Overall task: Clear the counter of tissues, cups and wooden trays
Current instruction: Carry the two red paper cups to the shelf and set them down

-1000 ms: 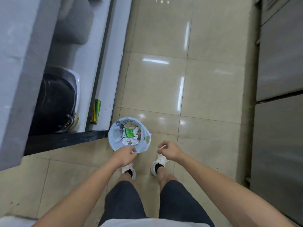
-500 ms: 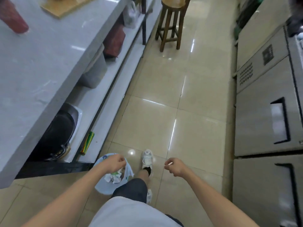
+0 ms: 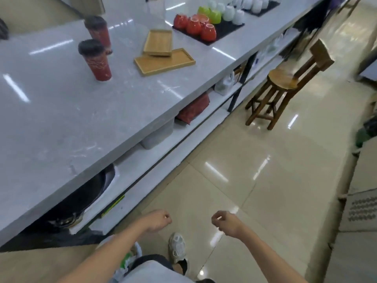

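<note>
Two tall red paper cups with dark lids stand on the grey counter (image 3: 81, 111): the nearer cup (image 3: 97, 60) and the farther cup (image 3: 98, 30). To their right lie two wooden trays, the smaller tray (image 3: 158, 42) resting partly on the larger tray (image 3: 164, 61). My left hand (image 3: 158, 220) and my right hand (image 3: 225, 222) hang low over the floor, well below the counter, both with fingers curled and nothing in them. A bin lined with a plastic bag (image 3: 127, 260) peeks out beside my left forearm, mostly hidden.
Red, green and white ceramic cups stand upside down on dark mats (image 3: 210, 31) farther along the counter. A wooden stool (image 3: 285, 82) stands in the aisle. Shelves under the counter hold a grey tub (image 3: 158, 133) and a red package (image 3: 193, 109). Steel cabinets (image 3: 359, 201) line the right side.
My view has lifted from the bin on the floor to the counter top. Both hands have come away from the bin and stay curled and empty.
</note>
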